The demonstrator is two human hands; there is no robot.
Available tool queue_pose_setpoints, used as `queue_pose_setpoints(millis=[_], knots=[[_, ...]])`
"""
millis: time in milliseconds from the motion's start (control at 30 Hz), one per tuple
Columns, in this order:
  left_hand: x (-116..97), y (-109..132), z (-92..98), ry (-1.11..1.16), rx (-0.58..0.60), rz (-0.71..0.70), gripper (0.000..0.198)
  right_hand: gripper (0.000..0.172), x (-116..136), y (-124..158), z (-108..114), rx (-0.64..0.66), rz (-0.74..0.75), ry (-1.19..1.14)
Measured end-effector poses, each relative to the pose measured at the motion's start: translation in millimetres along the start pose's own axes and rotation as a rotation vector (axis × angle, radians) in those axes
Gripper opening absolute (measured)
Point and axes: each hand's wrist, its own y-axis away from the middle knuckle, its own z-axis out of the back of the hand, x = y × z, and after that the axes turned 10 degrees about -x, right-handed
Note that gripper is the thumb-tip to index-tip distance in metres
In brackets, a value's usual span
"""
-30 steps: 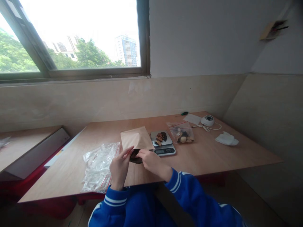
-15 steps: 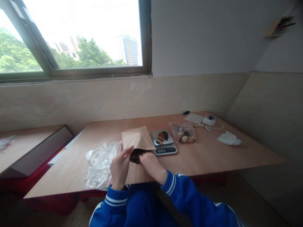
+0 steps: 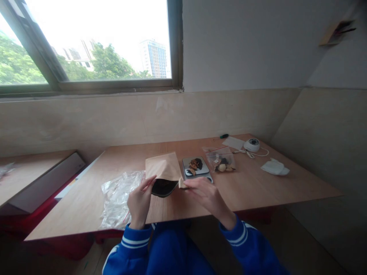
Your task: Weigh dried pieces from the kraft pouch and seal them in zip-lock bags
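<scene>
My left hand (image 3: 139, 202) pinches the near left edge of a brown kraft paper bag (image 3: 163, 166), whose dark mouth gapes toward me. Between the fingertips of my right hand (image 3: 207, 194) is a small pale dried piece (image 3: 182, 185), just right of the bag's opening. What is inside the bag is too dark to make out. Behind my right hand stands a digital kitchen scale (image 3: 187, 163), its front panel partly covered by my fingers. On its plate lie several brown dried pieces (image 3: 195, 165), perhaps dried mushrooms.
Crumpled clear plastic bags (image 3: 119, 200) lie left of my left hand. Right of the scale is a zip bag (image 3: 220, 160) of dried pieces. Farther right are a white dome camera (image 3: 252, 144) with its cable and a crumpled white tissue (image 3: 274, 167). A green-handled tool (image 3: 224, 136) lies near the wall.
My right hand has come out of the paper bag and moved right, now with a small pale piece in its fingers. The bag's mouth shows wider. My left hand keeps its hold.
</scene>
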Motion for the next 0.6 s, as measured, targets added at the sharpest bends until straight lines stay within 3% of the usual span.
queue_pose_setpoints(millis=[100,300,433,600], knots=[[1,1,-0.8,0.015,-0.001,0.005,0.025,0.021,-37,9,13,-0.047,-0.107,0.179],[2,3,-1.9,0.008,0.001,-0.005,0.024,0.024,-104,24,9,0.074,-0.231,0.575],[4,2,-1.1,0.022,0.004,-0.016,0.024,0.027,-122,19,4,0.138,-0.252,0.712],[6,3,-1.9,0.029,-0.012,-0.035,0.024,0.039,-125,12,1,0.196,-0.271,0.779]])
